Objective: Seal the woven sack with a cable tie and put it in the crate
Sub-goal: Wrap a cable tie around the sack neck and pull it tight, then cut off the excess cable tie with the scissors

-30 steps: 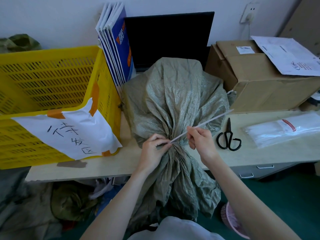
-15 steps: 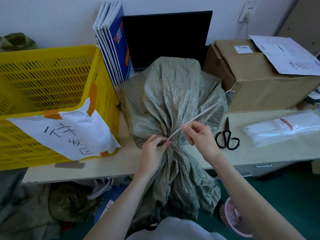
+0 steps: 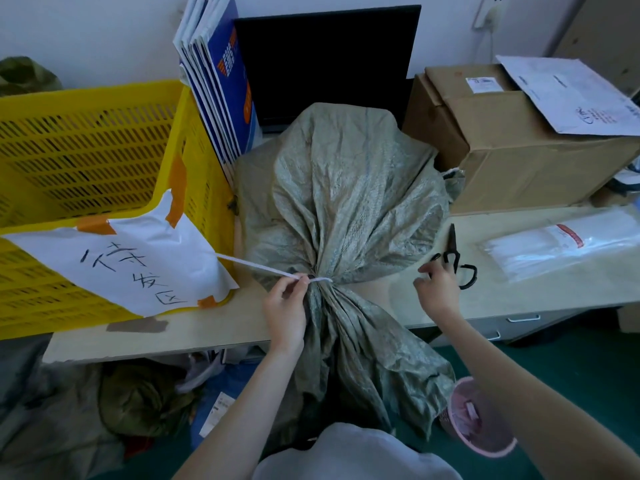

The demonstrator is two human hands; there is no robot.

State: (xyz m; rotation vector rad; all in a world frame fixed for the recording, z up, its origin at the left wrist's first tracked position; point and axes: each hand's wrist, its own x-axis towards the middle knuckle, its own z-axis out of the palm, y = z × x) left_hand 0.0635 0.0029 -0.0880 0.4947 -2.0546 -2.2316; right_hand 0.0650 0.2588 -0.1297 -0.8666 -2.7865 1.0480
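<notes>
A grey-green woven sack [image 3: 346, 188] lies on the table with its gathered neck at the front edge and its loose mouth hanging over the edge. A white cable tie [image 3: 263, 267] circles the neck, its long tail pointing left toward the yellow crate [image 3: 86, 157]. My left hand [image 3: 285, 306] pinches the tie right at the neck. My right hand [image 3: 438, 284] hovers to the right of the neck, fingers apart, holding nothing, close to the black scissors [image 3: 457, 261].
A taped paper label [image 3: 138, 265] hangs on the crate's front. Behind the sack stand blue-white folders [image 3: 221, 84] and a dark monitor [image 3: 329, 60]. A cardboard box [image 3: 519, 140] and a bag of cable ties [image 3: 568, 244] lie right. A pink bin [image 3: 474, 420] stands below.
The tie's tail swung from pointing up-right to pointing left. My right hand let go of it and moved right toward the scissors. My left hand stays at the neck.
</notes>
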